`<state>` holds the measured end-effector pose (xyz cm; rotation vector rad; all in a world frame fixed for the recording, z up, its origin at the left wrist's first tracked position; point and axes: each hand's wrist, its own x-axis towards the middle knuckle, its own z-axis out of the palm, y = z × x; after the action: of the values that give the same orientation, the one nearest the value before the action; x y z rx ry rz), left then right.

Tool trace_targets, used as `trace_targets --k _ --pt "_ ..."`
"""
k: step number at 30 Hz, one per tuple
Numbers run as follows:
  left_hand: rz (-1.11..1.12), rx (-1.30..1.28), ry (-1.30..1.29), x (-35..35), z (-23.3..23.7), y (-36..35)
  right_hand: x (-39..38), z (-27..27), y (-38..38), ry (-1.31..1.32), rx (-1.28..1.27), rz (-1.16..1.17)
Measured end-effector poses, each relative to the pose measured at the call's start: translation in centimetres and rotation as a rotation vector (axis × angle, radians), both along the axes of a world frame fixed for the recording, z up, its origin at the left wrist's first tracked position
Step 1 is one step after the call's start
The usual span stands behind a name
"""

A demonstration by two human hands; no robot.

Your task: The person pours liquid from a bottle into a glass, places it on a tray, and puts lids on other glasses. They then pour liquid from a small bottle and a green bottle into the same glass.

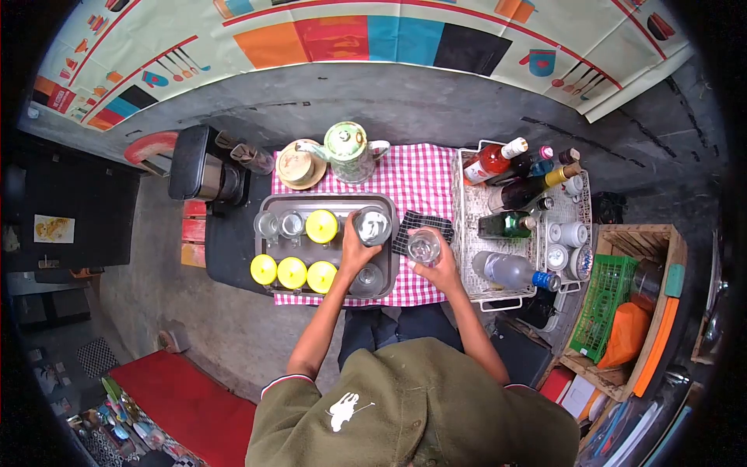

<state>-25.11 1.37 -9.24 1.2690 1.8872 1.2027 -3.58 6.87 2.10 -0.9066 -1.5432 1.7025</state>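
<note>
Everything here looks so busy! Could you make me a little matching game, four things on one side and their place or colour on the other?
Things:
1. Round lids
2. Teapot
3. Plastic basket
4. Glass in the person's right hand

Places and colours:
A. Green, inside the wooden crate
B. Held next to the black checked cloth
C. Bright yellow
D. On the pink-and-white tablecloth, between the tray and the wall

Right pairs: 1-C, 2-D, 3-A, 4-B

Yellow lids (292, 272), pink-and-white checked tablecloth (424, 175)
</note>
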Motion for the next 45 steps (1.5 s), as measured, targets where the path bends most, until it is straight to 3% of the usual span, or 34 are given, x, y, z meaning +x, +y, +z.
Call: trace_targets --k 17,30,40,45 --pt "-0.058 -0.045 -0.074 -0.5 -0.4 1.1 -0.5 0.4 -0.2 -0.018 -0.022 -0.051" --pt "-0.104 -0.100 0.179 -0.9 -0.8 1.1 -1.8 0.7 0.6 -0.022 -0.003 -0.053" --pt "-0.166 -0.071 0.236 -0.9 -0.7 1.0 -2.4 1.1 0.3 0.000 0.049 -0.098" --pt "-0.198 -0.136 0.135 -0.3 1.1 0.5 -3.2 0.9 -0.3 -0.047 0.143 -0.149"
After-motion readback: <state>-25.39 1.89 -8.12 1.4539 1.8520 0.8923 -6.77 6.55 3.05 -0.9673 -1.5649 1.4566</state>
